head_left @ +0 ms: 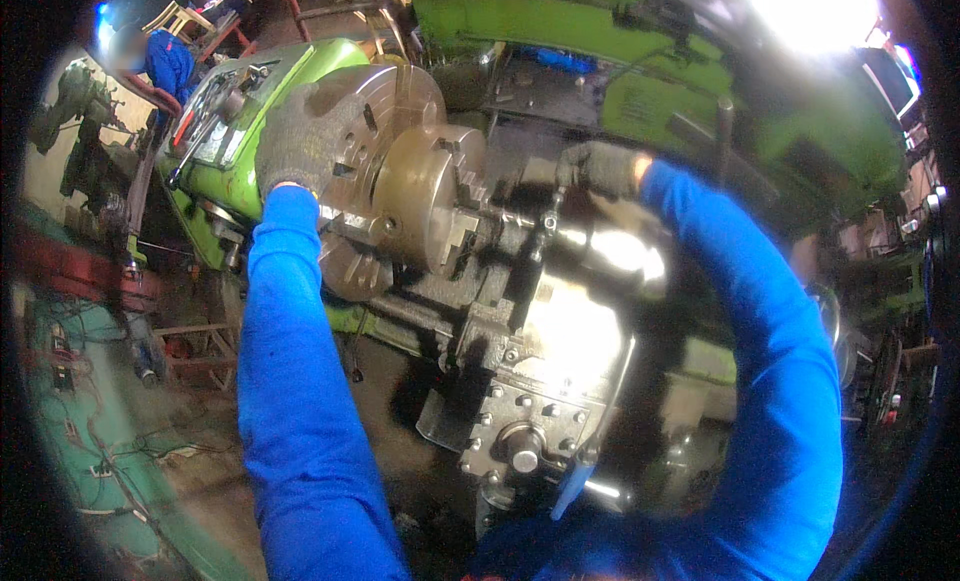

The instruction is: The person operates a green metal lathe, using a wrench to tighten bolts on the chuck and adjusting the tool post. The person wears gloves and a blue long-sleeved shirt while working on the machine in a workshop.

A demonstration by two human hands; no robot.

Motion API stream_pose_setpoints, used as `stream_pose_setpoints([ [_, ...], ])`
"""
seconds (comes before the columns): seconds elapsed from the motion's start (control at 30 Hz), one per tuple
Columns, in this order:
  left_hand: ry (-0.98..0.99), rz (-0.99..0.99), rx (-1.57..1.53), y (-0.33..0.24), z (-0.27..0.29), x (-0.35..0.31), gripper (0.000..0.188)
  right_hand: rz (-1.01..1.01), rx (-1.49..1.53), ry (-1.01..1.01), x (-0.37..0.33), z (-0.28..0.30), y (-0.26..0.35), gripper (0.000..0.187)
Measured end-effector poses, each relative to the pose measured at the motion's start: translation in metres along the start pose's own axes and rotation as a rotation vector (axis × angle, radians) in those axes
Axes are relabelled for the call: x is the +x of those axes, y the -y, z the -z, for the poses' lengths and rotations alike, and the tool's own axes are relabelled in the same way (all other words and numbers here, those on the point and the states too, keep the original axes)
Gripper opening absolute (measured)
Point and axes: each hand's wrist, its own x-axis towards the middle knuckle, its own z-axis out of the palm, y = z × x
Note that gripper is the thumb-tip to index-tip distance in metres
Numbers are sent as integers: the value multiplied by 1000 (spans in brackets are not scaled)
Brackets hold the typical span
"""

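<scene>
A lathe's large round faceplate (362, 131) carries a smaller stepped chuck (415, 196) with jaws on its face. My left hand (308, 136), in a grey work glove, lies against the faceplate's left side with its fingers spread over the metal; their tips are hard to make out. To the right of the chuck, my gloved right hand (598, 169) is closed, its fingers curled beside the upper end of a knobbly metal piece (546, 226). What it grips is blurred. Just below that hand lies a shiny metal cylinder (610, 246).
Nearer me stands the bolted tool post (525, 446), with a blue-handled lever (571, 491) beside it. The green headstock (235, 176) with control levers is at left. A green machine body (670, 91) fills the back. A person in blue (168, 61) is far left.
</scene>
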Motion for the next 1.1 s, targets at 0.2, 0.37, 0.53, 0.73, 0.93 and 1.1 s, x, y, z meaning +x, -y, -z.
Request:
stream_pose_setpoints([
  [0.2,17,-7,-15,-1,-6,5,85,166,40,45,16,-9,-30,27],
  [0.37,21,-3,-13,3,-6,6,86,262,54,125,25,-10,-28,25],
  [0.53,30,-6,-12,4,-8,8,87,375,-32,-27,54,-29,-62,28],
  [0.73,42,-22,-22,-2,-13,13,87,260,-445,108,63,-11,-76,22],
  [0.93,41,-5,-8,9,-12,13,88,348,-477,109,70,-11,-71,23],
  [1.1,46,-13,-15,6,-12,15,89,29,-344,108,45,-13,-24,21],
])
